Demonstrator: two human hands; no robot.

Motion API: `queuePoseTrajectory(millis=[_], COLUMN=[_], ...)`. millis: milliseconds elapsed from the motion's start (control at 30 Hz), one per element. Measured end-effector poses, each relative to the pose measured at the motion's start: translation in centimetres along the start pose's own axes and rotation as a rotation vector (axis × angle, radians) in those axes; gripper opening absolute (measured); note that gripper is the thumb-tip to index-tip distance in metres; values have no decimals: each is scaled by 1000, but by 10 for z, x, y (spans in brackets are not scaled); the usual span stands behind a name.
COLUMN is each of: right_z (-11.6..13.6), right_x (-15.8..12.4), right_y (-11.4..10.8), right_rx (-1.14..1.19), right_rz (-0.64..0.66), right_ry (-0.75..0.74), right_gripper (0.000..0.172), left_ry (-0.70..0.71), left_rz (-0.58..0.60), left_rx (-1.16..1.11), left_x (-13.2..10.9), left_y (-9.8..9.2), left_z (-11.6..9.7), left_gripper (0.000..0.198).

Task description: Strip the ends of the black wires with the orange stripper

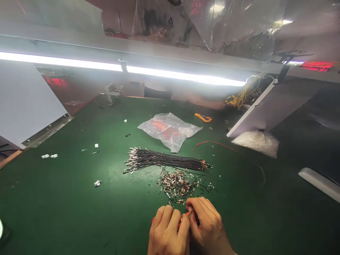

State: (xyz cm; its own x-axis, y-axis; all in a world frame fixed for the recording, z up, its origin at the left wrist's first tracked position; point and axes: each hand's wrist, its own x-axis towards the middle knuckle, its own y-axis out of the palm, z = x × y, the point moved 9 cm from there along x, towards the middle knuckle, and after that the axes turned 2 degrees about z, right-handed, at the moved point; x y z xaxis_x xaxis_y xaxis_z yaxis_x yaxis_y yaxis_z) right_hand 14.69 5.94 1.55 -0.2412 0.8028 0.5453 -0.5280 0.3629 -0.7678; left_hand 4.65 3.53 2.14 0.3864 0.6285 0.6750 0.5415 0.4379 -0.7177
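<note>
At the near edge of the view my left hand point(168, 230) is closed round an orange-red object point(181, 223), mostly hidden by the fingers, so its kind does not show. My right hand point(208, 221) is beside it, fingertips pinched together at the object's end; what they hold, if anything, is hidden. Just beyond both hands lies a loose pile of short black wire offcuts point(176, 186), many with bare copper ends. Behind the pile is a bundle of black wires point(167, 158), with metal terminals at the left and copper ends at the right.
A clear plastic bag point(170, 131) with red contents lies behind the bundle. Farther back is an orange-yellow tool point(203, 117). A red wire point(216, 143) curves to the right, near a filled bag point(256, 142). Small white pieces point(97, 183) lie leftward on the green tabletop point(66, 209).
</note>
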Motion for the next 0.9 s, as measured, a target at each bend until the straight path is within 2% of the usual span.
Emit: queuePoseTrajectory(millis=[167,333,567,633,767,900], right_z=[4,3,8,5,-8,-14], right_x=[-2,-4,-6,-15,-40,-55], right_y=[0,3,2,2,4,7], right_rx=[-28,-47,-22,-64,-189,-251], right_rz=[-6,6,195,266,398,445], right_ry=[-17,0,-44,-72,-112,-130], right_gripper=[22,19,18,26,61,84], left_ry=[-23,-113,-188,-243,-405,-695], left_rz=[-51,-95,-57,-92,-128,0], left_rx=[-40,-59,-107,-145,-282,-547], left_x=[4,10,11,8,3,-2], left_y=[-11,-19,-20,-22,-23,-9], left_z=[4,21,35,44,68,96], left_gripper=[17,17,19,17,34,29])
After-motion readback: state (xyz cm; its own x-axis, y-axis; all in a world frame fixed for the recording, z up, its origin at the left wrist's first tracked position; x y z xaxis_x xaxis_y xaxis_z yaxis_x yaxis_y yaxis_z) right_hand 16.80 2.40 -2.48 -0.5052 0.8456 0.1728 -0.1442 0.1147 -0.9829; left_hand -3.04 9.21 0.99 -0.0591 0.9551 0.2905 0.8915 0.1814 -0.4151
